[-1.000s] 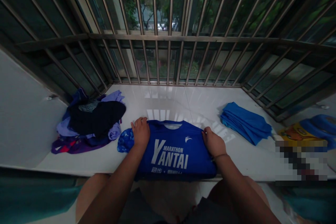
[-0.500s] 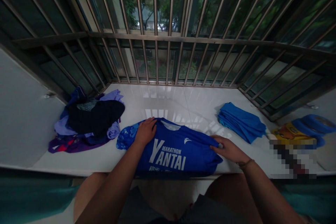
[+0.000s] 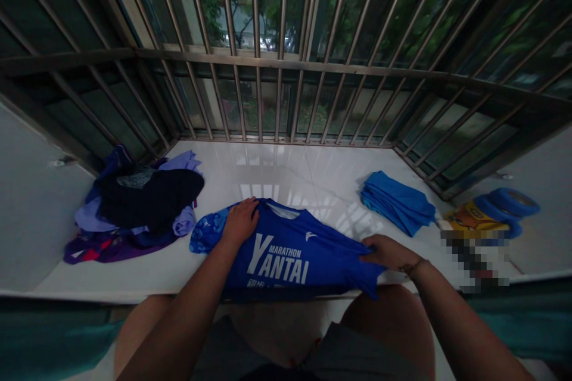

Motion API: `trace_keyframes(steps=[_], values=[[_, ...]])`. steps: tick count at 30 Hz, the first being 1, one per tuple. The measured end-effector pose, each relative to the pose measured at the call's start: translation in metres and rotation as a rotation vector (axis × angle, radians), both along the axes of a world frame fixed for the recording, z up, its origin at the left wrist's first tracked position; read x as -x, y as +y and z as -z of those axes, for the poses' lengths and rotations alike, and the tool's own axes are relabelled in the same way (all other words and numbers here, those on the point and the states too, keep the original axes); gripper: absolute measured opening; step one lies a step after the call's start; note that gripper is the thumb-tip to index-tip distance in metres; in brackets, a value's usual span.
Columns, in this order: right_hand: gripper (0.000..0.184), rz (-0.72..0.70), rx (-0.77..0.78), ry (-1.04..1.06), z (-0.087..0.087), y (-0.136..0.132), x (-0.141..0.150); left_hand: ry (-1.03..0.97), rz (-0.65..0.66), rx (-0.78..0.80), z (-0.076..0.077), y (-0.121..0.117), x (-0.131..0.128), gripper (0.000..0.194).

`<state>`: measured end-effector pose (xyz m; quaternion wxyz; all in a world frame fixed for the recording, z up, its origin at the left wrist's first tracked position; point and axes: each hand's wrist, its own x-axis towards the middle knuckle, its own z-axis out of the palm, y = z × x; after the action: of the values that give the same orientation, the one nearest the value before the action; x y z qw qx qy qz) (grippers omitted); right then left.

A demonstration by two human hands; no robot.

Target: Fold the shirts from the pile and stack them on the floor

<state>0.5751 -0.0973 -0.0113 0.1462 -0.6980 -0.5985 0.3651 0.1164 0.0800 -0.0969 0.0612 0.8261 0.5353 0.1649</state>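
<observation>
A blue T-shirt [image 3: 286, 250] with "MARATHON YANTAI" in white print lies face up along the front edge of the white sill, its lower part hanging over the edge. My left hand [image 3: 241, 220] rests flat on its shoulder beside the collar, next to the patterned blue sleeve [image 3: 206, 231]. At the other side, my right hand [image 3: 386, 252] pinches the shirt's right sleeve, which is drawn out to the right. Behind that hand sits a folded bright blue garment [image 3: 397, 202].
A heap of dark and purple clothes [image 3: 152, 196] lies on the left of the sill [image 3: 272, 161]. Blue rolls [image 3: 509, 202] and a yellow packet [image 3: 473, 221] stand at the right, near a blurred-out patch. Metal bars [image 3: 286, 63] close off the window behind.
My right hand has pulled the right sleeve outward, so the shirt's right side now spreads flatter and longer. The left hand stays on the shoulder. The view has shifted slightly.
</observation>
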Motion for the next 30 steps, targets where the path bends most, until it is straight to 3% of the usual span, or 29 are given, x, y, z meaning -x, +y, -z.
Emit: trace_keyframes(steps=[3,8,14,19,26,30], values=[[0.047,0.04,0.016,0.135,0.001,0.001,-0.004,-0.004,-0.004,-0.002,0.0,0.0,0.0,0.045],[0.061,0.433,0.023,0.526,0.019,-0.007,0.004,-0.012,-0.034,-0.004,-0.001,0.0,-0.001,0.045],[0.059,0.567,-0.045,0.696,0.035,-0.023,0.006,-0.004,-0.055,-0.004,-0.001,0.001,-0.002,0.046],[0.06,0.646,-0.06,0.648,0.043,-0.022,-0.002,0.008,-0.083,-0.01,0.0,0.01,-0.006,0.047],[0.058,0.643,-0.222,0.418,0.044,0.019,-0.013,0.009,-0.11,-0.037,-0.002,0.025,-0.012,0.046],[0.058,0.567,-0.209,0.23,0.041,0.034,-0.011,0.001,-0.1,-0.069,-0.004,0.024,-0.011,0.043]])
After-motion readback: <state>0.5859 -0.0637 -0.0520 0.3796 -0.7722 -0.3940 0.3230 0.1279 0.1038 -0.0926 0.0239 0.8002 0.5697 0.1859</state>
